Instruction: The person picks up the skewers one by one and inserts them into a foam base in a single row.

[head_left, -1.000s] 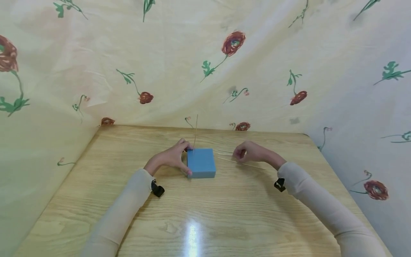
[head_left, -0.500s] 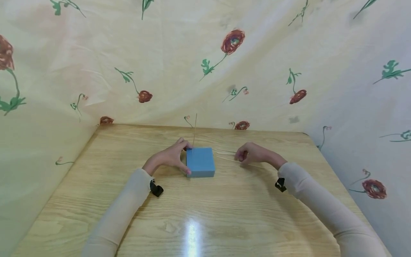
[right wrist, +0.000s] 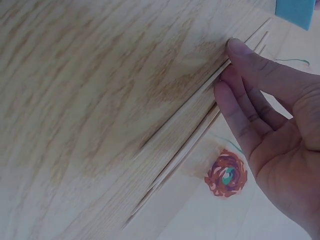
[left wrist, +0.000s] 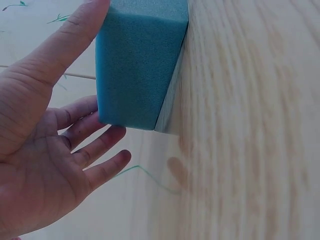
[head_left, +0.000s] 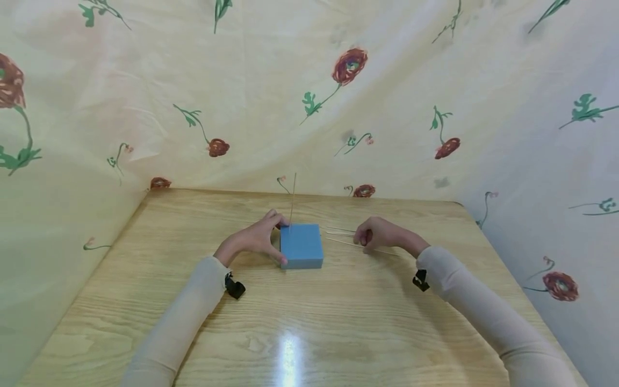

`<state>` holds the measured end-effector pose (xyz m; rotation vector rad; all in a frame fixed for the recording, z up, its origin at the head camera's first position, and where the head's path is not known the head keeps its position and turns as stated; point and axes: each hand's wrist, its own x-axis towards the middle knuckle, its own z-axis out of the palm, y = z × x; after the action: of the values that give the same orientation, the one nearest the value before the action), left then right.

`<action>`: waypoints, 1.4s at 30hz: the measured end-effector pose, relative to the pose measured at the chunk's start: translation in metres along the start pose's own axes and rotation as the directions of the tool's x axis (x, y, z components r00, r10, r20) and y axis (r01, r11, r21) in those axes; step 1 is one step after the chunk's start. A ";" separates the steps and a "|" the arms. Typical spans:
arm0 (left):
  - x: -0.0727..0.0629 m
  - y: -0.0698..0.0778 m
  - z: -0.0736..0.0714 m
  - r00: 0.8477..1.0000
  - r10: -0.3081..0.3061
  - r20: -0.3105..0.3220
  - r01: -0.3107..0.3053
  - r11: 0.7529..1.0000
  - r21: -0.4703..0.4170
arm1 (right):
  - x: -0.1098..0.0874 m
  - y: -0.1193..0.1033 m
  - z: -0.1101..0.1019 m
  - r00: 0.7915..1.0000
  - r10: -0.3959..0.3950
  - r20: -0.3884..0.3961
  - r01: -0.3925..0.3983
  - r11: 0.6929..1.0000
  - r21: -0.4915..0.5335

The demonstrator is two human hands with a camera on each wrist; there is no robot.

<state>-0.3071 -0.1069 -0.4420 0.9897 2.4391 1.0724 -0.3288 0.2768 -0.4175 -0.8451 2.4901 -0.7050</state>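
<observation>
A blue foam block (head_left: 302, 247) lies on the wooden table, and a thin wooden skewer (head_left: 293, 199) stands upright from its far left corner. My left hand (head_left: 253, 236) grips the block's left side, thumb at the near face and fingers at the far one. In the left wrist view the thumb and fingertips touch the foam (left wrist: 140, 70). To the right of the block, my right hand (head_left: 379, 234) pinches the nearest of several lying skewers between thumb and index finger. That skewer (right wrist: 185, 112) lies low along the tabletop in the right wrist view.
More skewers (right wrist: 187, 145) lie close together beside the pinched one, partly hidden behind my right fingers. The wooden table (head_left: 309, 312) ends at a flower-printed cloth (head_left: 271, 97) behind and at both sides.
My right hand has shifted slightly right along the skewers, its thumb and index finger closing on the nearest one. My left hand, the block and the upright skewer stay in place.
</observation>
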 end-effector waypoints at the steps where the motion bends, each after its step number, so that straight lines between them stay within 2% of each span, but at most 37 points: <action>1: 0.000 0.000 0.000 1.000 -0.001 -0.001 0.001 1.000 -0.001 | 0.000 0.000 0.000 1.000 0.002 -0.001 -0.002 1.000 0.007; 5: -0.001 0.002 0.000 1.000 0.000 -0.003 0.000 1.000 -0.004 | -0.001 0.000 -0.001 1.000 0.025 -0.008 -0.024 0.999 0.029; 12: -0.001 0.001 -0.001 1.000 0.002 -0.003 -0.002 1.000 -0.001 | -0.002 0.001 -0.001 1.000 0.011 -0.017 -0.010 1.000 0.023; 31: -0.003 -0.002 0.001 1.000 0.005 -0.008 -0.005 1.000 0.004 | -0.001 -0.002 0.001 1.000 0.019 0.019 -0.019 0.999 0.037; 42: -0.002 -0.002 0.001 1.000 0.000 -0.013 0.000 1.000 -0.004 | -0.002 -0.004 0.000 0.999 -0.025 0.035 0.024 1.000 0.020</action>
<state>-0.3059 -0.1086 -0.4439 0.9839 2.4461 1.0871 -0.3258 0.2750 -0.4146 -0.8745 2.4419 -0.7156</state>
